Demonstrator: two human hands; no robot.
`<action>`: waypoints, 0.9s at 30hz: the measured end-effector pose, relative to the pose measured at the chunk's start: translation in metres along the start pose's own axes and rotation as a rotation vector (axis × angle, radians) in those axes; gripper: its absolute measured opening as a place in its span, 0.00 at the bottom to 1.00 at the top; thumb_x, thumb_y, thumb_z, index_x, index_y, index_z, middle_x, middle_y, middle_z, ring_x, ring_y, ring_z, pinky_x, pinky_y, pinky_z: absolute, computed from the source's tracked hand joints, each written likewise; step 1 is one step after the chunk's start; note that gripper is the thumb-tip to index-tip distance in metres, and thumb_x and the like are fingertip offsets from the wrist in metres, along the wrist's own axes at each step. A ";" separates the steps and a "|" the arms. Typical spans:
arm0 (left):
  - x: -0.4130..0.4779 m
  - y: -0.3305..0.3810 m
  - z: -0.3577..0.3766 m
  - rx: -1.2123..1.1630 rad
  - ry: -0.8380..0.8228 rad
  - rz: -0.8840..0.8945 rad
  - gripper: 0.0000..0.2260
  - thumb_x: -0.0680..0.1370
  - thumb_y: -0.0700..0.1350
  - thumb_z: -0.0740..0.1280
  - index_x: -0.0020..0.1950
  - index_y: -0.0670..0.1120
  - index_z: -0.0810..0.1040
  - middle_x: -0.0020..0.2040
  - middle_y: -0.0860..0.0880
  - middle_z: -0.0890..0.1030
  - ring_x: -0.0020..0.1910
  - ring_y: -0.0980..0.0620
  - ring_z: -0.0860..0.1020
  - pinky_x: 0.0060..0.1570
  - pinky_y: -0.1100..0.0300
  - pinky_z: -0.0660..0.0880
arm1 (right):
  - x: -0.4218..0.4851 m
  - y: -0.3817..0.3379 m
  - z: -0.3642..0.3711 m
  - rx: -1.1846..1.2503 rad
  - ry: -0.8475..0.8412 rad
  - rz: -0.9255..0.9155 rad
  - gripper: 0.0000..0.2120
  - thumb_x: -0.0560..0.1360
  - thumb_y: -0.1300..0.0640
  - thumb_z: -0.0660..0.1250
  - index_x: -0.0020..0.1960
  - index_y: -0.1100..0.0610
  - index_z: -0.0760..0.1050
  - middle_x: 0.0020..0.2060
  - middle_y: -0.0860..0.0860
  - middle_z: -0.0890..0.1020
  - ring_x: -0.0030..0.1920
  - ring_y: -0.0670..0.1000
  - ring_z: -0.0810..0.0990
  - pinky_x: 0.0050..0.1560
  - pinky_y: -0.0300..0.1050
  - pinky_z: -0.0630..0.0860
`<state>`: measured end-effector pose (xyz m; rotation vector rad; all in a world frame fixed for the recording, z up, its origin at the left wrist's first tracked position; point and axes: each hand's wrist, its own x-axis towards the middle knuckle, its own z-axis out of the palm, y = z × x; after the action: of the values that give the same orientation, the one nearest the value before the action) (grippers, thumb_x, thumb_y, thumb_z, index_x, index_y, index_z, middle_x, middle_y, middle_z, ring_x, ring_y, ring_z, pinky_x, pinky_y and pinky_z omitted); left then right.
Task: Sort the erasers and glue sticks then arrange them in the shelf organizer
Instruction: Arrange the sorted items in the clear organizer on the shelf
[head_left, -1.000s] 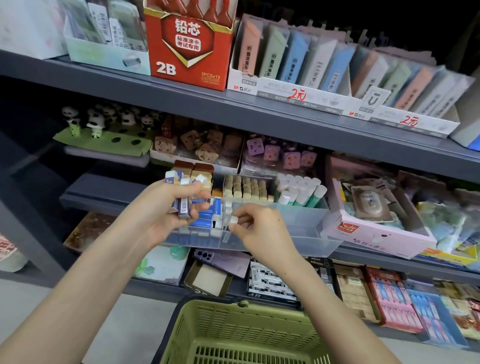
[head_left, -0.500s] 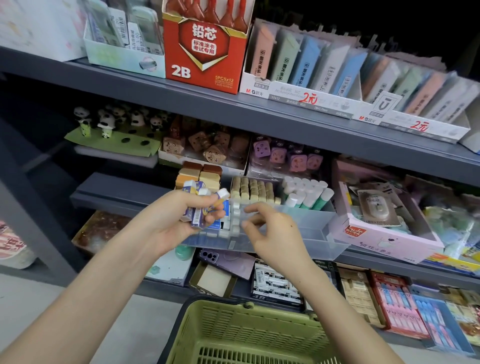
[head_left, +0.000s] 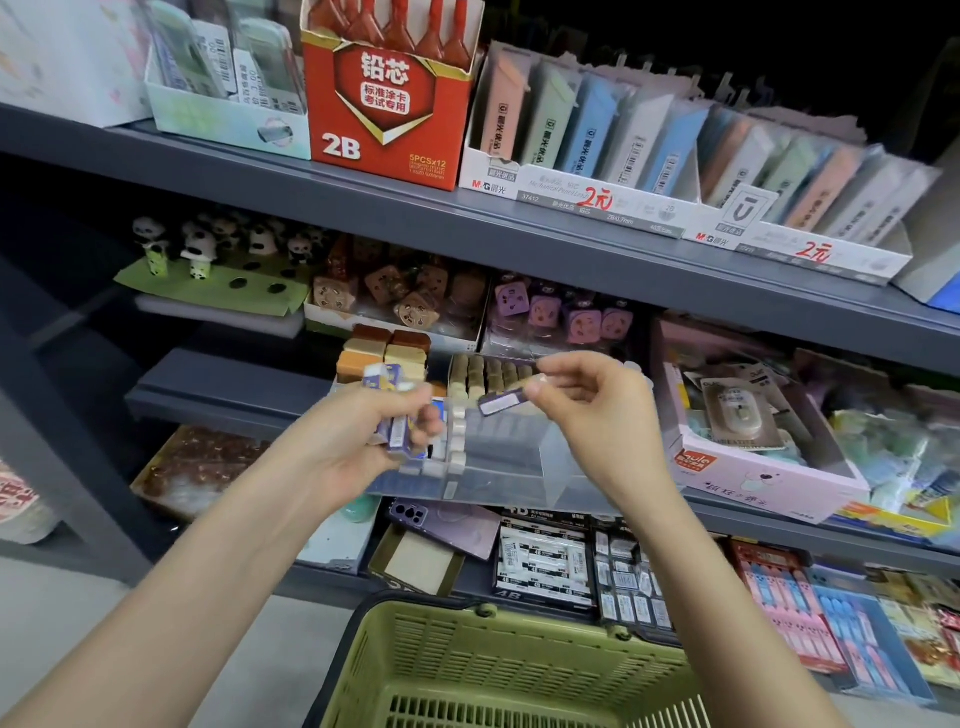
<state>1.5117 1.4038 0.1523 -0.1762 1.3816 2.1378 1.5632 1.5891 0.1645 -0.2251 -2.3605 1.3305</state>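
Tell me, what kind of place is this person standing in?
Most likely a stationery shop aisle. Grey shelves carry open display boxes such as the red 2B lead box, a white box front bears a handwritten price, and a green shopping basket sits below.

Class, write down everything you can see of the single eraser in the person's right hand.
The eraser is a small rectangular block in a dark purple sleeve with a white label. The right hand pinches its pale end; it tilts down to the left, in the air over the clear organizer, touching nothing else.
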 end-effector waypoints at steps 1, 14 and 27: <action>0.001 0.002 -0.002 -0.074 0.052 -0.019 0.02 0.76 0.35 0.65 0.44 0.37 0.75 0.34 0.42 0.78 0.32 0.51 0.77 0.25 0.66 0.73 | 0.004 0.004 -0.001 -0.105 0.002 -0.002 0.09 0.71 0.61 0.73 0.44 0.49 0.77 0.36 0.45 0.81 0.39 0.46 0.80 0.44 0.36 0.77; 0.001 0.010 -0.011 -0.139 0.061 -0.114 0.10 0.73 0.27 0.62 0.54 0.32 0.73 0.47 0.35 0.83 0.44 0.40 0.84 0.37 0.41 0.80 | 0.019 0.038 0.054 -0.510 -0.272 -0.241 0.09 0.73 0.67 0.68 0.53 0.63 0.79 0.50 0.57 0.79 0.48 0.56 0.78 0.52 0.47 0.73; 0.000 0.001 -0.003 0.071 -0.009 0.034 0.16 0.62 0.34 0.72 0.49 0.37 0.78 0.42 0.41 0.83 0.38 0.48 0.83 0.35 0.58 0.80 | 0.007 0.011 0.035 0.018 -0.198 -0.066 0.04 0.76 0.58 0.67 0.47 0.50 0.78 0.37 0.42 0.79 0.36 0.39 0.75 0.40 0.32 0.72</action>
<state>1.5104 1.4009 0.1514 -0.1154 1.4629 2.1108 1.5411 1.5700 0.1412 -0.0100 -2.4924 1.3986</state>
